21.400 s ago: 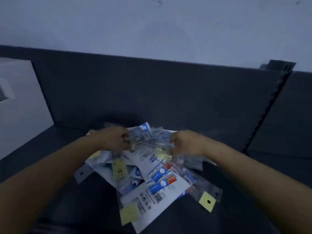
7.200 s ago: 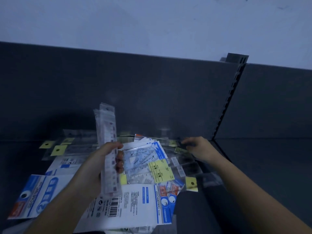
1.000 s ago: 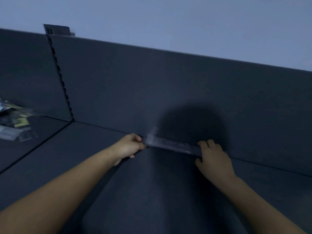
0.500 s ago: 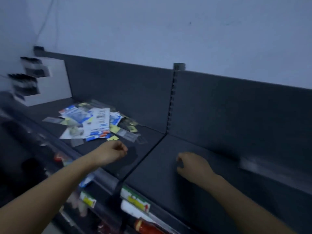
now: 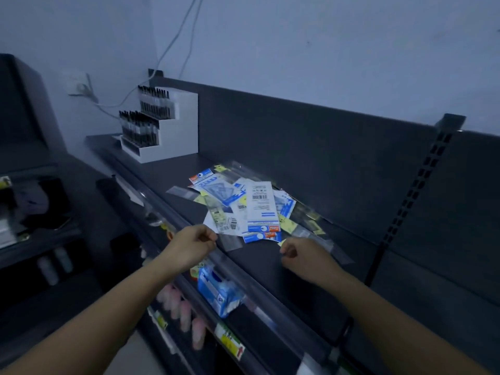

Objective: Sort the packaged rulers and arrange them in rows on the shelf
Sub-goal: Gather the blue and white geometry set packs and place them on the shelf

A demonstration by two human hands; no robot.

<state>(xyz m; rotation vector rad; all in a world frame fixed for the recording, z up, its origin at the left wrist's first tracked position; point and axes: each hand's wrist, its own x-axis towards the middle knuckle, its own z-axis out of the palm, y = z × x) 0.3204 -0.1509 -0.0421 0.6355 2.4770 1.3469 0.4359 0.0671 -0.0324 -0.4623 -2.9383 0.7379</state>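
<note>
Plastic-sleeved ruler pile on shelf, just beyond hands: left hand curled, grip unclear; right hand curled, empty.

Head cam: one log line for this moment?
stage: sorting | pile of ruler packs: loose on shelf | left hand: curled at clear pack, grip unclear | right hand: curled near pile, grip unclear

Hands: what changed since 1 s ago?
Both let go of the clear ruler pack they were setting down, now out of view, and moved left to the pile. Now the left hand and right hand sit curled at its near edge; grip unclear. Pile stays heaped.
</note>
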